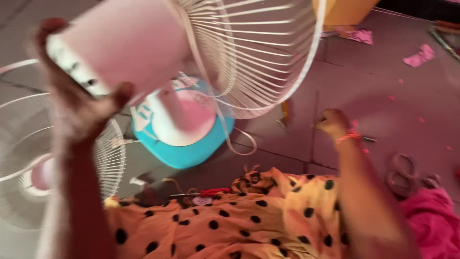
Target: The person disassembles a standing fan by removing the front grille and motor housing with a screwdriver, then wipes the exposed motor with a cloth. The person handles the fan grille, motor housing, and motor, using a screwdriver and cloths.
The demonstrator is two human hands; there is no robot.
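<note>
The left hand (79, 103) was raised near the camera, its fingers and thumb wrapped around the pale pink plastic motor housing (120, 45) of a fan, which it held tilted in the air. Fixed to that housing, the white wire fan guard (254, 52) spread toward the upper middle of the view (blurred with motion, so its finer parts could not be made out). Below it, on the grey tiled floor (364, 91), stood a turquoise fan base with a white and pink top (184, 129). A second white wire fan grille (52, 158) lay on the floor at the left, just beside the left forearm. The right hand (333, 122) reached out low over the floor, fingers curled shut, a thin dark tool (369, 139) showing just past the wrist; whether it gripped that tool could not be told. Orange cloth with black dots (230, 220) covered the lap in the foreground, and pink scraps (419, 55) lay scattered well apart on the tiles.
</note>
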